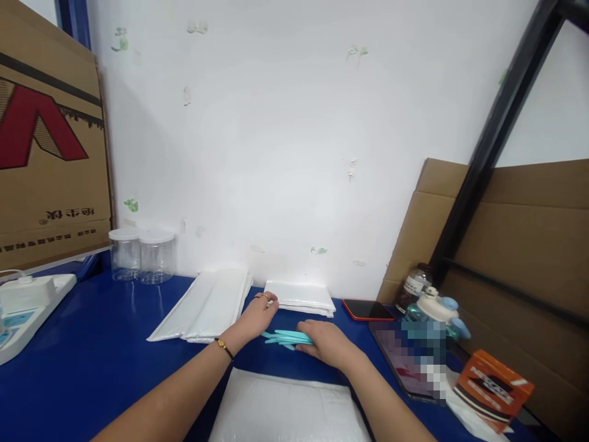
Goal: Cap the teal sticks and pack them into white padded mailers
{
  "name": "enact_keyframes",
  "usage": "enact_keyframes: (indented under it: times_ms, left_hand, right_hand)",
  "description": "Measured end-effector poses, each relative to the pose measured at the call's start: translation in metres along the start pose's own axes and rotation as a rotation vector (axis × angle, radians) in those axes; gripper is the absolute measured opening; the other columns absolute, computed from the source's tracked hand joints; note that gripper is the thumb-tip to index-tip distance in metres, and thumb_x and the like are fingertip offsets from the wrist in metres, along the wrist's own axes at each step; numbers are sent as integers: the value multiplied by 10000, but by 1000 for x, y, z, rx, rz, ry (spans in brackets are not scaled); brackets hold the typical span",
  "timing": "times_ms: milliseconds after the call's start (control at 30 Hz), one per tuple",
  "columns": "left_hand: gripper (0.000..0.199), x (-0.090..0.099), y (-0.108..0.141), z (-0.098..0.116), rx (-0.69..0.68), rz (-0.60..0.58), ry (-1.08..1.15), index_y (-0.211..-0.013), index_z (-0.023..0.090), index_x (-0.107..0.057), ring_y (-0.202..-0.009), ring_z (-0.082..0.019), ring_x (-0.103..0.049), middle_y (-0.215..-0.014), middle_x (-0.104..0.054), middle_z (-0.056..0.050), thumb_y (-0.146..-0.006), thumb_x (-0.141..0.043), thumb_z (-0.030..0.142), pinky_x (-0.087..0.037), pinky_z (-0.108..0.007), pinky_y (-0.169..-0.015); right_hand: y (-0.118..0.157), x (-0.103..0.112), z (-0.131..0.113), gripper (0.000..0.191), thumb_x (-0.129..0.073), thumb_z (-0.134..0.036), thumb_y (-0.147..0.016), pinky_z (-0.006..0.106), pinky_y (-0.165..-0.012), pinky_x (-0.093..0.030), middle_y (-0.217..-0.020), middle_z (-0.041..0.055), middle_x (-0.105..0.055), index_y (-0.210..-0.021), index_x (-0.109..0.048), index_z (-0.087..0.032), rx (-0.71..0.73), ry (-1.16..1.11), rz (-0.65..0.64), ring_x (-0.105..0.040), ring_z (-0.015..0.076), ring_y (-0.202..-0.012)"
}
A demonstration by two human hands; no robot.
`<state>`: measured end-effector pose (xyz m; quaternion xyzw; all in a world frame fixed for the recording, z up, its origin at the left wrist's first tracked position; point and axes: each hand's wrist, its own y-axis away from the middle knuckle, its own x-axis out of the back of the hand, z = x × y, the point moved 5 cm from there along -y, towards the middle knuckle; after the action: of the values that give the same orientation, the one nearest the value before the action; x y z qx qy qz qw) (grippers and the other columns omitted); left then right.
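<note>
In the head view my right hand [329,344] is closed round a bundle of slim turquoise plastic sticks [285,337], whose narrow ends point left. My left hand [261,314] is just left of it, with its fingers curled together at the near left corner of a small stack of white packets [304,298]. What those fingers hold, if anything, is hidden. To the left of that hand lies a fanned pile of long white padded envelopes [207,304]. Between my forearms, another white padded envelope [289,408] lies flat at the front of the blue table [101,380].
Two clear lidded jars [156,258] and a white power strip [27,313] stand left. On the right are a red-edged phone [368,310], a larger dark-screened device [405,368], a brown bottle [416,285], a teal drinking bottle [432,316] and an orange box [494,390].
</note>
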<state>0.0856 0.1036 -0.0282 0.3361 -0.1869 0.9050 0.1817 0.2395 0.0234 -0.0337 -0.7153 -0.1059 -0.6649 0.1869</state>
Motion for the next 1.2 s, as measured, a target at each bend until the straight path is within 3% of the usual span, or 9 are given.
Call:
enact_keyframes:
  times_ms: [133,233,467,633,800,900,967,1067,1200]
  left_hand:
    - [606,-3,21,-6,-26,-286,-318,-1320,100,-387,-1330,-288,-221,-1400,-347,-173,-825,-379,449,-201,-414,-1059]
    - [723,-13,38,-4,-19,-443,-407,-1391,102,-274,-1357,-308,-101,-1459,-207,-181,-821,-363,538,-188,-452,-1063]
    - [777,-34,43,5,-114,-262,-504,-1422,147,-183,-1361,-310,-57,-1476,-139,-156,-830,-232,648,-87,-525,-1072]
    - [643,-41,39,3,-302,-287,-486,-1423,256,-163,-1369,-266,-68,-1494,-131,-78,-875,-179,591,-97,-515,-1076]
    - [525,-43,26,-2,-310,-237,-502,-1387,271,-274,-1355,-253,-152,-1452,-289,-68,-910,-215,480,-132,-501,-1067]
    - [501,-39,21,4,-304,-114,-510,-1363,251,-318,-1306,-260,-246,-1383,-390,-85,-895,-304,429,-173,-474,-1045]
    - [476,-33,21,11,-327,-36,-510,-1314,251,-378,-1228,-265,-338,-1297,-462,-90,-863,-396,399,-246,-436,-991]
    - [292,-25,23,17,-338,2,-530,-1101,234,-527,-1075,-253,-449,-1105,-549,-78,-836,-459,335,-314,-375,-879]
    - [161,-22,23,14,-321,-55,-535,-935,210,-555,-914,-222,-520,-923,-585,-59,-858,-431,278,-325,-336,-794]
  right_hand:
    - [-1,-3,-4,376,-561,-497,-785,248,-661,-395,-999,39,-548,-1060,-520,-245,-16,-112,19,-550,188,-837]
    - [-3,-5,-4,452,-562,-501,-782,307,-810,-406,-1098,73,-522,-1153,-509,-248,-38,-185,54,-503,231,-993]
    - [20,1,27,798,-558,-624,-714,427,-1073,-184,-1454,79,-264,-1382,-297,-275,-76,-346,-63,-212,285,-1326]
    - [34,-11,31,641,-348,-591,-853,477,-1088,-93,-1511,3,-83,-1414,-142,-359,-69,-380,-271,0,286,-1372]
    - [15,-21,23,523,-258,-500,-915,483,-1087,2,-1510,-41,-62,-1410,-152,-370,-83,-202,-162,83,253,-1369]
    - [10,-12,30,519,-303,-497,-905,483,-1083,-31,-1507,-19,-118,-1397,-234,-346,-125,-149,-27,17,256,-1374]
    - [14,-1,38,462,-345,-460,-902,458,-1056,-162,-1446,32,-303,-1337,-374,-308,-165,-179,83,-185,255,-1338]
    - [25,14,49,276,-427,-345,-877,360,-891,-368,-1111,71,-581,-1059,-600,-231,-217,-260,190,-504,218,-1043]
    - [30,14,48,175,-615,-284,-736,272,-727,-409,-919,40,-588,-891,-612,-203,-209,-280,163,-544,177,-816]
